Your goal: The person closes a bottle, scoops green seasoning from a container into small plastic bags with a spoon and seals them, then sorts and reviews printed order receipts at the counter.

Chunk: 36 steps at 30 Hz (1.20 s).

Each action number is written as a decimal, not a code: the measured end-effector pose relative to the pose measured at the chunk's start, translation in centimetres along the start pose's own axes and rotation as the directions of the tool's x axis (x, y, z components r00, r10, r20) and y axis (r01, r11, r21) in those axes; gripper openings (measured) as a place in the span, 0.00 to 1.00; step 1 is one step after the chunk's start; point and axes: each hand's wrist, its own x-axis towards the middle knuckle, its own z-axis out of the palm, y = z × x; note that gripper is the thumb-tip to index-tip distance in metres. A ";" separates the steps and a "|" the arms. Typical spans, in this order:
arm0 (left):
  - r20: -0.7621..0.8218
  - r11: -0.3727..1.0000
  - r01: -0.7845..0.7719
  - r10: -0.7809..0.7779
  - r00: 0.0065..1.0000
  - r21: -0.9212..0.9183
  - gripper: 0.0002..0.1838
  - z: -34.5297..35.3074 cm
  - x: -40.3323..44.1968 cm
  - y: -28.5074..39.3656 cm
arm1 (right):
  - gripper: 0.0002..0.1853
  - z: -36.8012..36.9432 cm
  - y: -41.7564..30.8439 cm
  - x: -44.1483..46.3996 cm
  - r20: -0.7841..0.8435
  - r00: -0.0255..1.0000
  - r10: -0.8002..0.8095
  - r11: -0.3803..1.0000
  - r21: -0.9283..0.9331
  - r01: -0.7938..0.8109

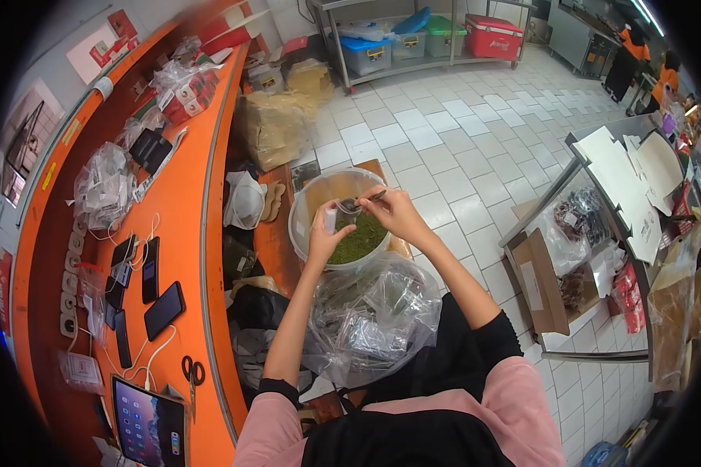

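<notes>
A large translucent plastic bucket [307, 196] stands in front of me, with a layer of green, dried-herb-like flakes [360, 246] inside. Over its opening my left hand [326, 238] is closed around a small clear plastic bag [331, 221] with a whitish part. My right hand [391, 213] grips a metal spoon [349, 206] by its handle, and the spoon's bowl is at the small bag's mouth. How much the spoon carries I cannot make out. On my lap lies a big clear plastic bag [377, 331] holding several small clear packets.
To the left, an orange counter [202, 272] carries several phones [164, 310], scissors [192, 376] and a tablet [149, 420]. On the right is a metal rack with an open cardboard box [537, 284]. Coolers and bins [493, 37] stand on a far shelf; people in orange are at the back.
</notes>
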 end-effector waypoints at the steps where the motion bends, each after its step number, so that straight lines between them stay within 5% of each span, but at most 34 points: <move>1: 0.003 1.000 0.001 -0.001 1.000 0.002 0.32 -0.1 0.0 1.1 | 0.08 0.1 0.0 0.0 -0.012 1.000 -0.012 0.998 -0.065 0.011; 6: -0.095 0.981 0.024 -0.006 0.995 0.190 0.32 0.9 -0.5 4.6 | 0.07 1.5 0.9 -0.8 -0.043 0.998 -0.045 0.999 -0.026 0.043; 11: -0.026 0.972 -0.017 0.023 0.999 0.233 0.28 1.5 0.3 4.2 | 0.06 0.9 2.3 -1.3 -0.136 0.988 -0.073 0.996 -0.062 0.065; 18: 0.061 0.951 0.058 -0.081 0.995 0.302 0.26 1.5 -0.9 4.1 | 0.06 0.5 3.1 -2.5 -0.060 0.984 -0.167 0.985 0.026 0.169; 22: 0.007 0.957 0.120 -0.127 0.992 0.264 0.25 1.5 -0.6 4.0 | 0.06 -0.9 1.5 -2.5 -0.097 0.989 -0.113 0.988 0.096 0.122; 24: 0.027 0.960 0.109 -0.120 0.992 0.258 0.25 1.6 -0.3 3.7 | 0.08 -1.6 1.0 -2.8 -0.176 0.976 0.132 0.957 0.280 -0.079; 26: 0.067 0.961 0.085 -0.106 0.992 0.263 0.25 1.6 -0.6 3.4 | 0.08 -1.9 2.4 -3.3 -0.243 0.953 0.180 0.929 0.359 -0.083; 29: 0.073 0.966 0.166 -0.184 0.980 0.198 0.25 1.4 -0.9 3.0 | 0.08 -1.9 3.5 -3.8 -0.411 0.878 0.245 0.886 0.463 -0.031; 30: 0.004 0.940 0.318 -0.321 0.947 0.122 0.25 1.3 -0.8 3.4 | 0.08 -1.5 3.5 -4.2 -0.480 0.836 0.264 0.878 0.479 -0.002; 31: -0.060 0.888 0.458 -0.455 0.888 0.036 0.24 0.8 -0.6 3.6 | 0.08 -0.8 3.5 -4.3 -0.484 0.831 0.275 0.877 0.480 -0.011; 33: -0.097 0.902 0.431 -0.432 0.897 -0.029 0.24 -0.7 -1.1 2.6 | 0.11 0.7 3.2 -4.7 -0.387 0.878 0.280 0.881 0.466 -0.075; 34: -0.089 0.892 0.408 -0.430 0.898 -0.193 0.24 -1.6 -0.9 3.1 | 0.21 0.9 3.0 -4.9 -0.127 0.963 0.237 0.968 0.120 -0.222; 36: -0.022 0.829 0.402 -0.445 0.895 -0.389 0.29 -4.3 -0.6 6.1 | 0.26 2.3 2.1 -4.9 -0.061 0.984 0.165 0.985 -0.044 -0.168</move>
